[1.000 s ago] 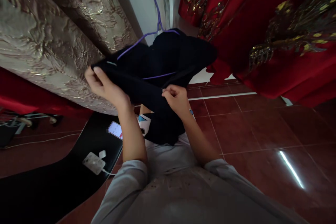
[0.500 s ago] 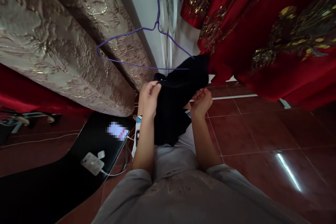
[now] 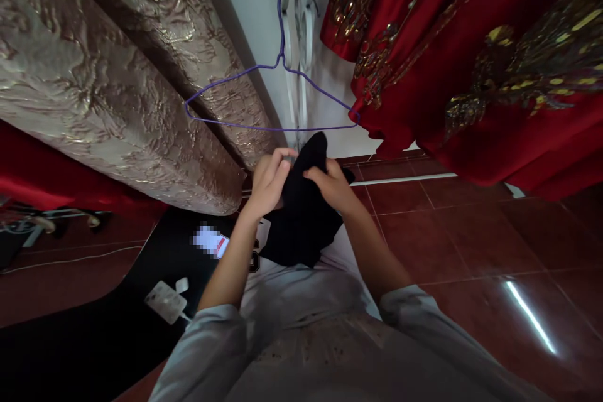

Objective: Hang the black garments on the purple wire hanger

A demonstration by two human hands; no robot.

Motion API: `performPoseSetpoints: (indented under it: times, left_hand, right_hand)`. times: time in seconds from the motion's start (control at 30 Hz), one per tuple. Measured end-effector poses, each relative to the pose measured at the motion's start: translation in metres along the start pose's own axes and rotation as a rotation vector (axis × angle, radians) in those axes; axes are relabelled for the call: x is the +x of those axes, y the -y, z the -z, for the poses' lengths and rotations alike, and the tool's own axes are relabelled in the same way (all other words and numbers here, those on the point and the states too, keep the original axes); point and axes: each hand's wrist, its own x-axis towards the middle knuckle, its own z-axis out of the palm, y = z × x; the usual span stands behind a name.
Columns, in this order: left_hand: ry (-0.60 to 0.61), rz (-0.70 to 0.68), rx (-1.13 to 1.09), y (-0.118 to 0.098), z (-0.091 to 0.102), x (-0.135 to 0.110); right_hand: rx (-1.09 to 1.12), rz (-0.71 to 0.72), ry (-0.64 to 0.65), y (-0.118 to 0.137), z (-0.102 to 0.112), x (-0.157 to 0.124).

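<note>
A piece of black clothing [image 3: 301, 232] lies over my lap, its upper part raised in a narrow peak. My right hand [image 3: 332, 185] grips the peak from the right side, thumb laid over the fabric. On the other side, my left hand [image 3: 271, 182] has its bent fingers and thumb closed at the cloth's left edge. Which kind of garment it is I cannot make out. Just beyond the peak hangs a purple wire hanger [image 3: 235, 127] with nothing on it.
A black bench [image 3: 108, 301] at the left bears a lit phone [image 3: 210, 242] and a pale power bank [image 3: 164, 303] with a cable. Embossed beige fabric [image 3: 141, 88] hangs at the left, red sequined garments [image 3: 405, 94] at the right. Red floor tiles [image 3: 461, 232] lie below.
The black clothing's raised part has come down away from the hanger and is gathered narrower. My right hand has moved left and closed on it. The hanger's right end now shows.
</note>
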Motion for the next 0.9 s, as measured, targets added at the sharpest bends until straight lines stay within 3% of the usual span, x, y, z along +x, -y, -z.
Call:
performPoseSetpoints:
  times: [0.1,0.13,0.2,0.33,0.43,0.53,0.67,0.8,0.9]
  left_hand:
    - [0.477,-0.024,0.16,0.013,0.024,-0.006]
    - [0.57,-0.032,0.235,0.019,0.033,-0.008]
    - [0.629,-0.032,0.422,0.034,0.053,-0.011]
    - [0.549,0.019,0.817,0.057,0.108,-0.006]
    - [0.469,0.058,1.059,0.06,0.148,0.004]
    - [0.411,0.082,1.247,0.05,0.174,0.01]
    - [0.305,0.087,1.288,0.022,0.184,0.012]
    - [0.097,-0.088,1.19,-0.011,0.177,0.022]
    - [-0.02,-0.255,1.028,-0.031,0.161,0.037]
  right_hand:
    - [0.086,-0.138,-0.016,0.026,0.018,0.01]
    - [0.075,-0.129,0.014,0.036,0.025,0.012]
    - [-0.024,-0.018,0.1,0.054,0.036,0.016]
    - [-0.312,0.293,0.154,0.064,0.038,0.038]
    - [-0.28,0.351,0.101,0.032,0.026,0.073]
    - [-0.279,0.275,0.008,-0.013,0.022,0.101]
    - [-0.34,0.325,-0.066,-0.04,0.039,0.103]
    - [-0.439,0.381,-0.115,-0.025,0.058,0.085]
    - [-0.425,0.347,-0.098,-0.017,0.056,0.078]
